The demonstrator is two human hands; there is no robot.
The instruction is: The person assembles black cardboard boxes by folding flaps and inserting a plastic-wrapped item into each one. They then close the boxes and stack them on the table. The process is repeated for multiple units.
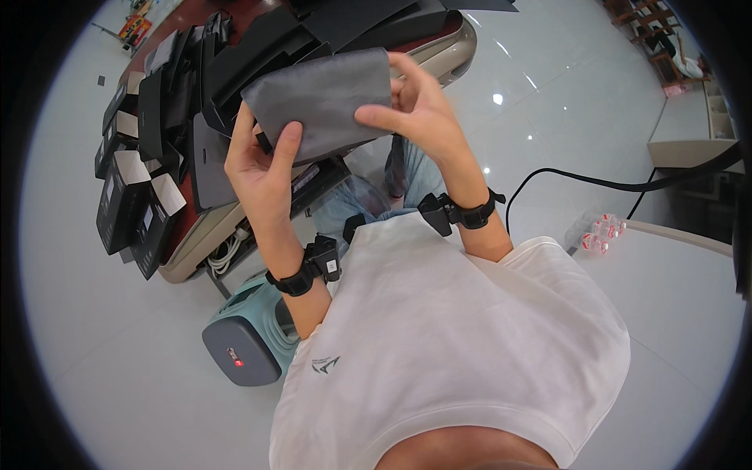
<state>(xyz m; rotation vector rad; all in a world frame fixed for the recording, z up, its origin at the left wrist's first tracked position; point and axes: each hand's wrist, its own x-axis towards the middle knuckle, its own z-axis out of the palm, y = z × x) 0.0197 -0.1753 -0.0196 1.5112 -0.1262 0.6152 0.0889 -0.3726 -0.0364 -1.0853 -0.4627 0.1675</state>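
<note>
A grey soft pouch or folded cloth [329, 97], with a small black tab at its lower left corner, is held up in front of me over the table's edge. My left hand [264, 153] grips its left end, thumb on the near face and fingers behind. At the right end my right hand [414, 108] holds it, thumb across the face and the other fingers partly hidden behind. Each wrist wears a black strap with a small black device. Behind the pouch lie black open boxes [252, 59].
Black cartons with white flaps [120, 194] crowd the left of the dark red table [188, 226], beside a flat dark grey panel [211, 164]. A teal stool with a grey top [241, 352] stands below. Plastic bottles [602, 232] and a black cable [564, 172] are at right; a person [684, 61] sits far off.
</note>
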